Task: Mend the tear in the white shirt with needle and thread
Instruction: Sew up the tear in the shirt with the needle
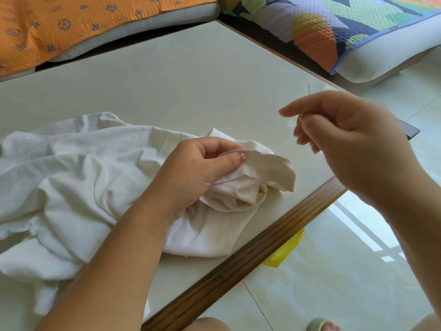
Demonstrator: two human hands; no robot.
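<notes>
- White shirt (83, 168) crumpled on near-left part of table (191, 80), one folded edge lifted close to wooden rim (262, 249); tear itself not discernible.
- Left hand (200, 168) clamped on that fold, thumb over top, fingers tucked under.
- Right hand (353, 144) raised just beyond, apart from cloth, fingers curled in a pinch, apparently on needle (308, 88); only a thin dark tip poking up above the knuckles; thread too faint to trace.
- Risks, judged:
  - hard tug: puckered cloth or snapped thread
  - slack loop: knot
  - white on white: misplaced stitch
  - left thumb right beside fold: prick on next pass
- Shirt: thin, soft, limp, deeply creased.
- Needle: rigid sliver.
- Table: smooth, pale, glossy, with dark grained wood rim.
- Far back: orange cushion (71, 25) and patchwork cushion (334, 27), both puffy and quilted.
</notes>
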